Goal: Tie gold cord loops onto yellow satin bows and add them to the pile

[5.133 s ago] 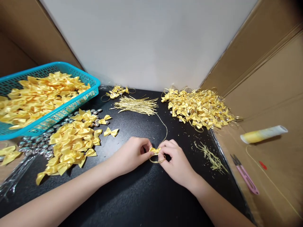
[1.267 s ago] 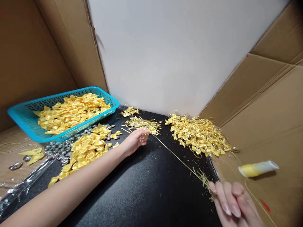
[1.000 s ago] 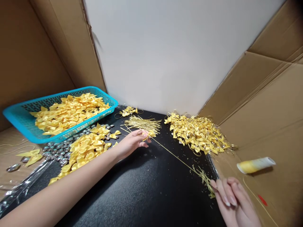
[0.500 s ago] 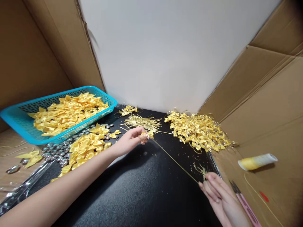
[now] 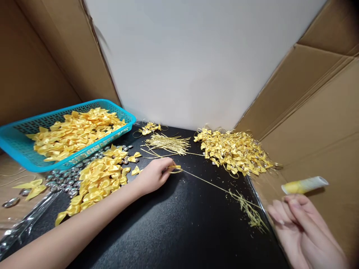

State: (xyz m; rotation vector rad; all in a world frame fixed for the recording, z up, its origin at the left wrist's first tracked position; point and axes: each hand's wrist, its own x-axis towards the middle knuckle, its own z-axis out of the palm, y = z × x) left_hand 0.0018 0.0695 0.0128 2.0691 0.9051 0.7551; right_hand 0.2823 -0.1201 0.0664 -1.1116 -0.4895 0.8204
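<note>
Yellow ribbon, apparently one small bow (image 5: 176, 167), sits at the fingertips of the left hand (image 5: 155, 175), above the black surface (image 5: 168, 231); left grip narrow, pinched on it, details partly hidden. From it a gold cord (image 5: 206, 181) runs nearly straight, long axis slanting rightward and toward the wearer, to the right hand (image 5: 304, 226), whose fingers are curled closed, seemingly on the far end. Bow therefore lies at the left grip, well apart from the right; left is the nearer hand. Cord crosses over pale offcuts (image 5: 252, 215). Beyond: bundled cord lengths (image 5: 168, 144), heap of looped bows (image 5: 232, 151). Leftward: loose bows (image 5: 98, 177), silvery beads (image 5: 63, 180), blue basket (image 5: 15, 142).
</note>
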